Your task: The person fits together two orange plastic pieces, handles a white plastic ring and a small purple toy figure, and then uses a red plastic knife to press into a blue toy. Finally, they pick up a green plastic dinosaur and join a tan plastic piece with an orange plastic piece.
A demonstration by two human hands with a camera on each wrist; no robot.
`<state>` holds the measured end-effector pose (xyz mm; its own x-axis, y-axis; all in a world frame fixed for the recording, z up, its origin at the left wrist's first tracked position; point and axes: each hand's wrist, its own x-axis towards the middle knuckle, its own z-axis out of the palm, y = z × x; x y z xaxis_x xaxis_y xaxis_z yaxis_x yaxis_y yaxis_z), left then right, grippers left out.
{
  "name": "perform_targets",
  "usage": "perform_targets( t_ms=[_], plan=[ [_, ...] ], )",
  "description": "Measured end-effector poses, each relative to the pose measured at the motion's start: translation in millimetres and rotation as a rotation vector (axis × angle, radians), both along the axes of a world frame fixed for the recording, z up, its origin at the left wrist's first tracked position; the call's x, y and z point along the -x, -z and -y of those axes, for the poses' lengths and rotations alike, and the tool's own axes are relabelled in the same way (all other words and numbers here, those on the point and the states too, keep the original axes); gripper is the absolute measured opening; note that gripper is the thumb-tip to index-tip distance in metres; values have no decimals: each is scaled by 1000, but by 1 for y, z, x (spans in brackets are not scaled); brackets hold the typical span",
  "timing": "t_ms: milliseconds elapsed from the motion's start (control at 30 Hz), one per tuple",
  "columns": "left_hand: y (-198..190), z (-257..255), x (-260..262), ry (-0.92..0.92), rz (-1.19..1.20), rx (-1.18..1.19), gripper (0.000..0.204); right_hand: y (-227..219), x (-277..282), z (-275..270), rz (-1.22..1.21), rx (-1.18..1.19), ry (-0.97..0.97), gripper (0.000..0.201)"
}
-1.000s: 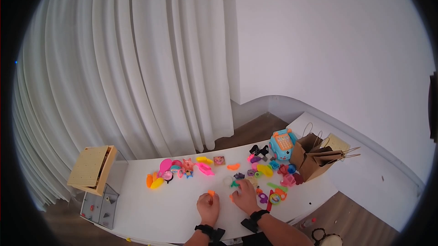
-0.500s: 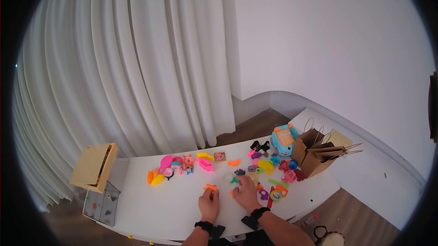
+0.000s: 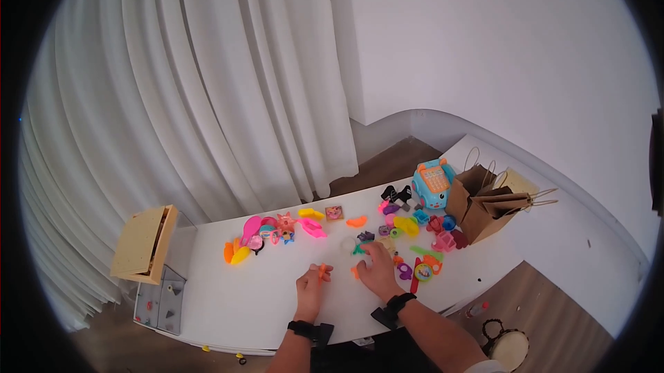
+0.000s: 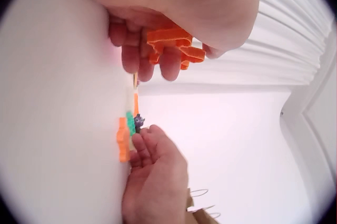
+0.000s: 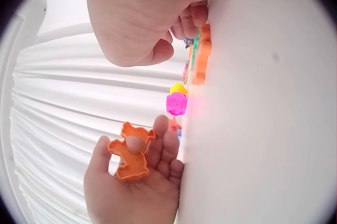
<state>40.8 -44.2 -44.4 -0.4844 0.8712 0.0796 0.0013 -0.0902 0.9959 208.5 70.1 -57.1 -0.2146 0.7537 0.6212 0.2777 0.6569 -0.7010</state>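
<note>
My left hand (image 3: 308, 293) is raised a little over the white table and holds an orange animal-shaped cookie cutter (image 5: 131, 170). One fingertip pokes through the cutter's hollow middle, and the other fingers lie loosely beside it. To the right, my right hand (image 3: 377, 275) reaches low over the table with relaxed, bent fingers and nothing gripped. A second orange cutter (image 4: 122, 140) stands on the table just in front of that hand. Close to its fingertips are a green toy (image 3: 358, 248) and a small dark purple figure (image 4: 139, 122).
Several colourful toys crowd the right side, including a blue toy phone (image 3: 431, 186), beside brown paper bags (image 3: 484, 210). A pink mirror-shaped toy (image 3: 251, 228) lies in the left toy group. A wooden box (image 3: 144, 245) sits atop a clear case (image 3: 160, 304) at the left end.
The orange cutter, mostly hidden in my left fingers at first, has turned and now sits on a finger. That hand has tilted. My right hand stays near the same toys; the head view has shifted.
</note>
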Motion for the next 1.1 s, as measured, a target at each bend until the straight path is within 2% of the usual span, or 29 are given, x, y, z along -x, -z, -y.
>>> perform_targets(
  t_ms=[33, 100, 133, 200, 233, 267, 300, 333, 400, 433, 500, 633, 700, 833, 933, 1000, 1100],
  plan=[
    [-2, 1, 5, 6, -10, 4, 57, -1, 0, -1, 5, -60, 23, 37],
    [-11, 4, 15, 141, 179, 50, 71, -4, 4, 3, -3, -120, 50, 37],
    [-22, 8, 14, 141, 170, 49, 71, -6, 6, 5, -27, -158, 51, 38],
    [-46, 15, 10, 286, 294, 176, 80, -14, 11, 13, -54, -201, 52, 39],
    [-46, 15, 12, 286, 291, 174, 80, -20, 16, 25, -101, -40, -100, 42],
    [-44, 17, 15, 380, 336, 195, 79, -25, 19, 35, -147, 124, -251, 45],
    [-41, 19, 19, 474, 381, 217, 78, -31, 19, 43, -149, 126, -250, 45],
    [-35, 20, 25, 474, 379, 220, 78, -36, 20, 49, -77, 182, -319, 45],
    [-22, 18, 38, 630, 420, 298, 84, -30, 20, 48, 74, 242, -456, 42],
    [-19, 17, 43, 626, 421, 300, 84, -23, 22, 42, 74, 245, -460, 42],
    [-13, 19, 48, 703, 381, 300, 87, -8, 23, 35, -107, 481, -653, 41],
    [-23, 21, 42, 657, 518, 221, 88, -12, 13, 33, 9, 636, -661, 38],
    [-28, 21, 42, 640, 615, 236, 87, -13, 15, 35, 46, 519, -606, 38],
    [-51, 23, 35, 632, 636, 260, 82, -1, 18, 33, 215, 481, -563, 39],
    [-49, 21, 35, 641, 651, 291, 79, -16, 11, 35, 195, 481, -654, 45],
    [-45, 21, 36, 638, 466, 400, 77, -33, 3, 31, 72, 608, -886, 53],
    [-53, 21, 29, 580, 432, 463, 72, -37, 2, 27, -43, 702, -928, 61]
  ],
)
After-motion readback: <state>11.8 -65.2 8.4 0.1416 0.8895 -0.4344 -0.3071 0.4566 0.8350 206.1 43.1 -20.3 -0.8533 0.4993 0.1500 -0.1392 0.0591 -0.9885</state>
